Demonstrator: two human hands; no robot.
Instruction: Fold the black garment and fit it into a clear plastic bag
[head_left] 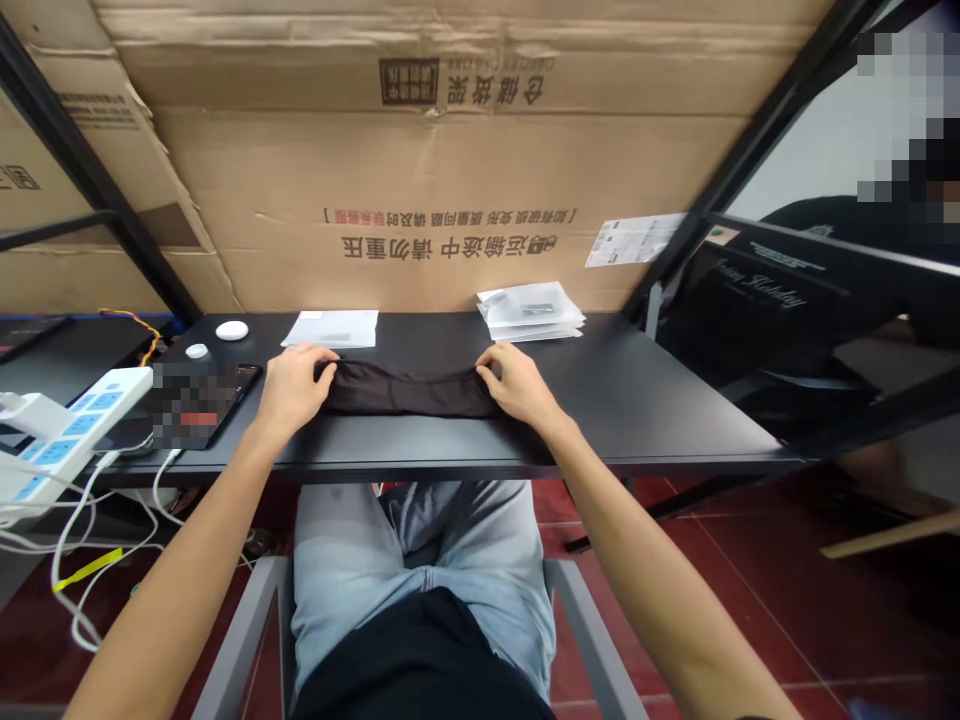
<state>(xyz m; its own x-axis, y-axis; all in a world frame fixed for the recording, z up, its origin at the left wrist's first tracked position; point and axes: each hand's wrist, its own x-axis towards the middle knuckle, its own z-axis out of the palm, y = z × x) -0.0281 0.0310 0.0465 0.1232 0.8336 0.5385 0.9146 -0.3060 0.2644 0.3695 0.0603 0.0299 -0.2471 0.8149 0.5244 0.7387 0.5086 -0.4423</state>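
A dark strip of folded cloth (pixel 409 391) lies lengthwise across the black table (pixel 630 390), near its front edge. At the cloth's left end, my left hand (pixel 298 383) pinches the upper corner between thumb and fingers. My right hand (pixel 516 382) grips the opposite end in the same way. Between the two hands the cloth looks fairly flat, with a few soft creases. Its exact kind cannot be made out. Just beyond my left hand lies a flat white packet (pixel 334 328). Past my right hand is a small stack of translucent packets (pixel 531 310).
A white power strip (pixel 82 430) with plugged-in cables and a phone (pixel 196 405) are on the left. Two small white round objects (pixel 232 330) sit behind the phone. Cardboard (pixel 435 160) walls the back. Another person in dark clothing (pixel 795 280) is beyond the right frame post.
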